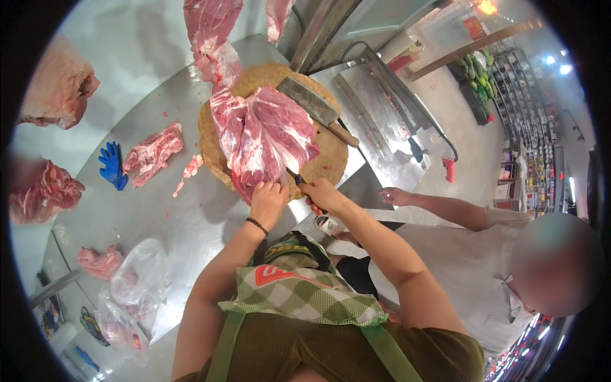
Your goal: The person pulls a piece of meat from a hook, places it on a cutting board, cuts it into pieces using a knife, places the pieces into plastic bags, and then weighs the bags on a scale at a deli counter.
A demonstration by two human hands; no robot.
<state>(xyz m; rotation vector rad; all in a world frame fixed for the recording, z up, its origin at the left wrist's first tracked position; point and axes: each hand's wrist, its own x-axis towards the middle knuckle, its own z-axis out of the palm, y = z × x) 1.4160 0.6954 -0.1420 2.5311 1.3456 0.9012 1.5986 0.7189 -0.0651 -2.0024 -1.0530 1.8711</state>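
Note:
A large slab of raw meat (267, 129) lies on a round wooden chopping block (331, 164), its upper end running off past the block's far edge. My left hand (268, 203) grips the near edge of this slab with curled fingers. In my right hand (322, 193) is a knife (299, 179) with a dark handle; its blade meets the meat's near right edge, and the tip is hidden. A broad cleaver (309, 101) with a wooden handle rests on the block's right side, beside the meat.
On the metal table (143, 205) lie a blue glove (112, 164), a bony meat piece (153, 153), scraps (189, 172) and plastic bags (138, 272). More meat (57, 86) hangs at left. Another person (444, 267) stands close at right, a hand (396, 196) near a metal machine (382, 110).

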